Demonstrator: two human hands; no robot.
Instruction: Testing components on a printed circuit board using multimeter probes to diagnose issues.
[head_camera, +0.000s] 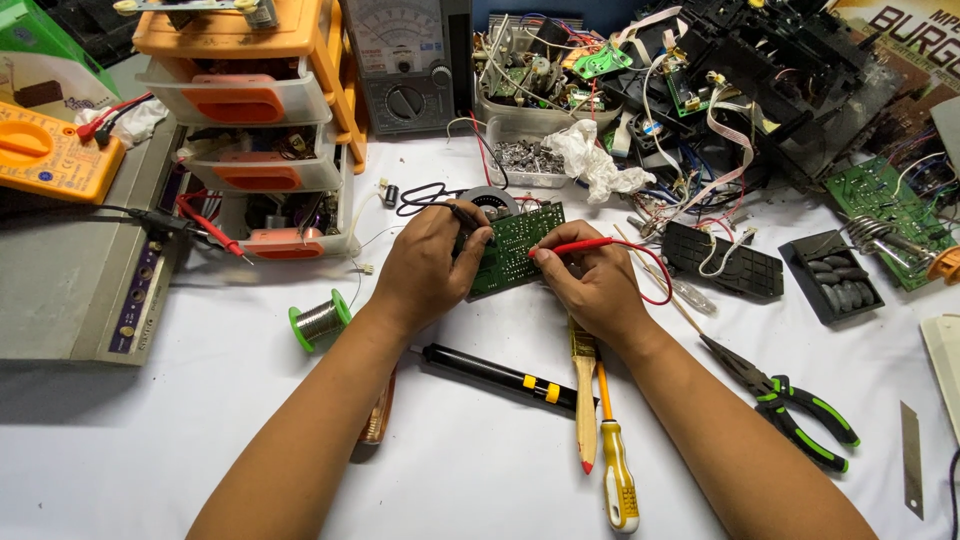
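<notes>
A green circuit board (512, 246) lies on the white table, tilted, between my two hands. My left hand (425, 265) holds a black test probe (463, 214) with its tip on the board's left part. My right hand (590, 280) pinches a red test probe (575, 246) whose tip touches the board's right edge; its red lead (660, 275) loops around my wrist. A speaker (490, 201) sits just behind the board.
An analog meter (405, 60) stands at the back, orange drawers (250, 130) at the left, a yellow multimeter (45, 155) at the far left. A solder spool (318, 320), desoldering pump (490, 372), brush (585, 400), screwdriver (615, 470) and green-handled pliers (790, 400) lie nearby. Electronic scrap fills the back right.
</notes>
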